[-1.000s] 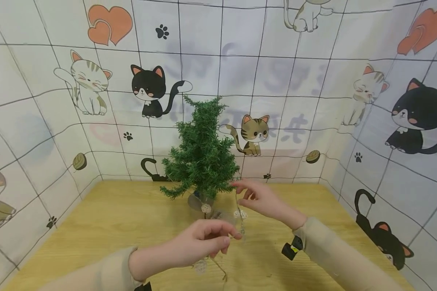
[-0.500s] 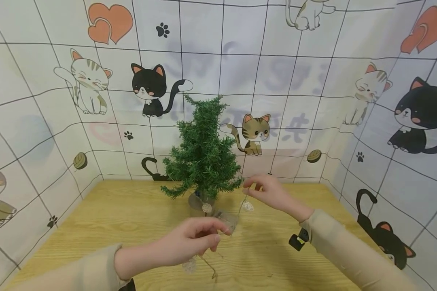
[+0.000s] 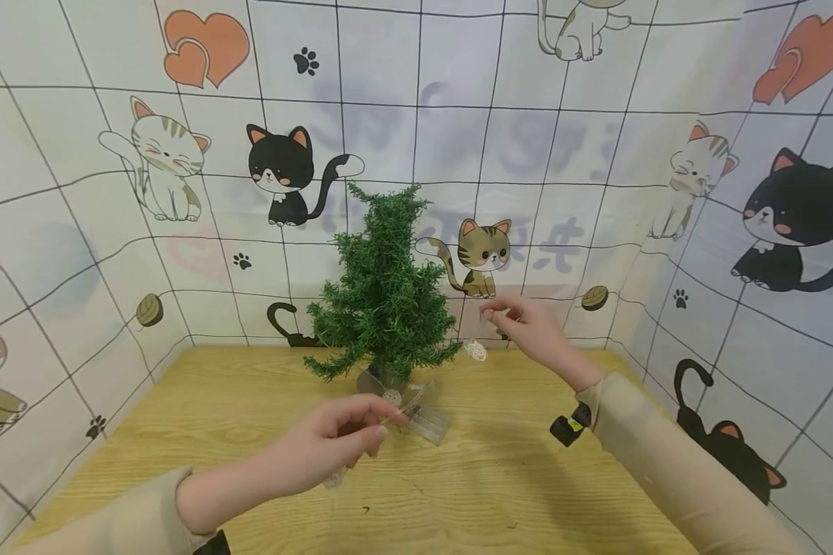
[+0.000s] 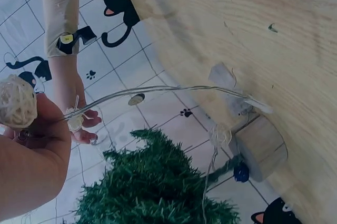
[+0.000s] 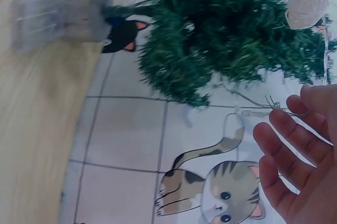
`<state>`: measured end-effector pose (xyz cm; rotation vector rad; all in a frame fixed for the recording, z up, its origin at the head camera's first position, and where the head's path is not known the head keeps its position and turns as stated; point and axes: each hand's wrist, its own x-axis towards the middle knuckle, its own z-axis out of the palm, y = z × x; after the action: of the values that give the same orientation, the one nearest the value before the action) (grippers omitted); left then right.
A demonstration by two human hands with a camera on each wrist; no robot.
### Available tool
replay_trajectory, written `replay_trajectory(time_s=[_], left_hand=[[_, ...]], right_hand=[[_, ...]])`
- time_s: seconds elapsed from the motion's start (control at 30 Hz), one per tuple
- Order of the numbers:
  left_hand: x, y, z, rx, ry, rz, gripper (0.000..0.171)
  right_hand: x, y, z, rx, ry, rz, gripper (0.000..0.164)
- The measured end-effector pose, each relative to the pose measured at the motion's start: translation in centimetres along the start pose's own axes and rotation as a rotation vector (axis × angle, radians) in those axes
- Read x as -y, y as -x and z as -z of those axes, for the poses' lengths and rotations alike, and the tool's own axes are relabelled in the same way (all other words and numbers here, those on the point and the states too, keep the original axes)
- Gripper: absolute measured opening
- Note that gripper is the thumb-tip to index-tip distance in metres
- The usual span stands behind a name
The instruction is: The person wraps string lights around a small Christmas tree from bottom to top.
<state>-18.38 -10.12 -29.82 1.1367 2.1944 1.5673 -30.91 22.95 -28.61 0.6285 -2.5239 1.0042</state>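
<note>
A small green artificial tree stands on a round wooden base at the back of the table. A string of lights with thin clear wire and woven white balls runs between the hands. My left hand, in front of the tree, pinches the wire, and one woven ball hangs beside it. To the tree's right, my right hand is raised and pinches the string between thumb and forefinger. Another woven ball dangles below it. One more woven ball is near the base.
A clear plastic box lies on the wooden table in front of the base. Something blue shows by the trunk. A cloth printed with cats hangs behind the table and along both sides.
My right hand has moved up and to the right, lifting the string and its ball. My left hand has shifted left and slightly up with its part of the string.
</note>
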Motion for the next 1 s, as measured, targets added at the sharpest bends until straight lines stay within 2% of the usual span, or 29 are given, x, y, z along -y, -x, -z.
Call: replay_trajectory(time_s=[0.2, 0.47, 0.73, 0.87, 1.0], left_hand=[[-1.1, 1.3, 0.9, -0.063, -0.055, -0.009, 0.025], [-2.7, 2.7, 1.9, -0.140, -0.127, -0.070, 0.023], [-3.1, 3.2, 2.6, -0.188, -0.147, -0.117, 0.024], [-3.3, 3.6, 3.0, -0.222, -0.159, -0.113, 0.024], [-3.7, 3.9, 3.2, -0.246, -0.158, -0.120, 0.025]], right_hand=[[1.4, -0.6, 0.2, 0.017, -0.056, 0.024, 0.024], [3.0, -0.4, -0.6, 0.066, -0.108, 0.063, 0.022], [3.9, -1.2, -1.6, 0.089, 0.004, 0.113, 0.026], [4.7, -1.9, -2.1, 0.100, 0.013, 0.140, 0.030], [5.3, -2.3, -2.7, 0.102, 0.008, 0.173, 0.028]])
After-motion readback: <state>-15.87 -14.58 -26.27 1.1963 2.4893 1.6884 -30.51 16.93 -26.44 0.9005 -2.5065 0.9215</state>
